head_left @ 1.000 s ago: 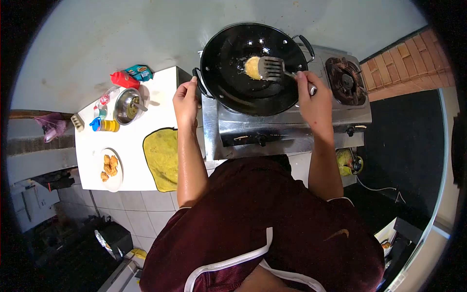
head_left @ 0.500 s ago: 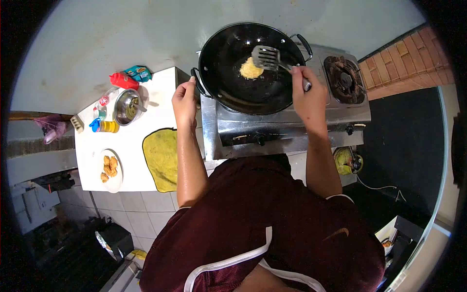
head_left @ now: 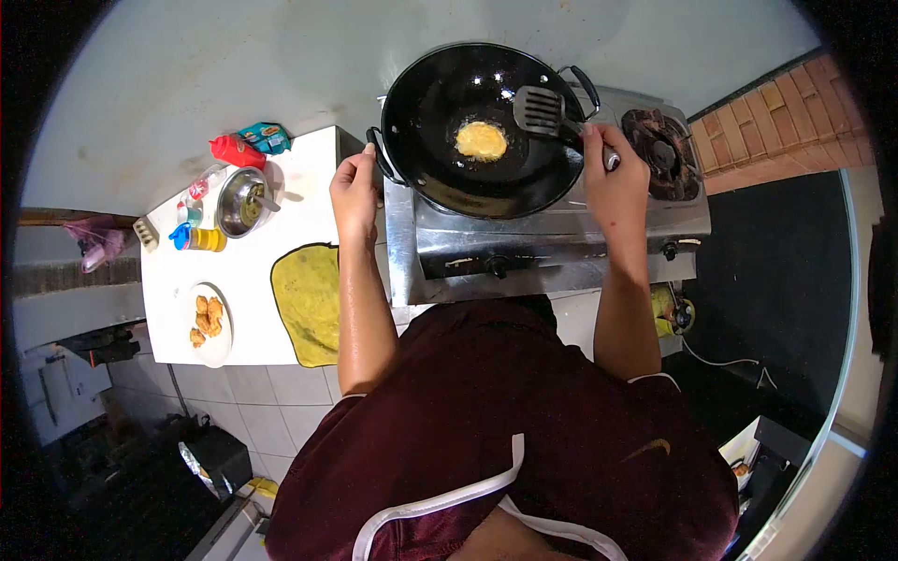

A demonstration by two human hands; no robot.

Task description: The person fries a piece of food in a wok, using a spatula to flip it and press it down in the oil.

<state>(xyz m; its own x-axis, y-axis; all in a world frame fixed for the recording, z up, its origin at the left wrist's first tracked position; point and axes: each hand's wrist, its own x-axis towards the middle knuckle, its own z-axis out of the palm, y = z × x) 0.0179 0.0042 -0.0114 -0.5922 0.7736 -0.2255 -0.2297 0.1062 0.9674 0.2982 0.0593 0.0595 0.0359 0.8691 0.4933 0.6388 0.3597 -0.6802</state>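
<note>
A black wok [head_left: 449, 192] sits on the left side of the gas stove, with a golden piece of frying food [head_left: 481, 141] in the oil at its middle. My left hand [head_left: 355, 194] is closed round the wok's left handle [head_left: 382, 157]. In my right hand [head_left: 615, 173] is a slotted spatula [head_left: 540, 110], gripped by its handle. The spatula's blade is over the right part of the wok, apart from the food. My fingers partly hide the spatula's handle.
To the left, a white table [head_left: 253, 323] bears a plate of fried pieces [head_left: 209, 323], a metal bowl [head_left: 229, 206], a red bottle [head_left: 234, 150], a yellow bottle with a blue cap [head_left: 198, 237] and a yellow-green cloth [head_left: 307, 304]. An unused burner [head_left: 663, 154] is right of the wok.
The spatula and my right hand have moved right, away from the food. More of the food's top shows now, and it looks more golden. My left hand stays on the handle.
</note>
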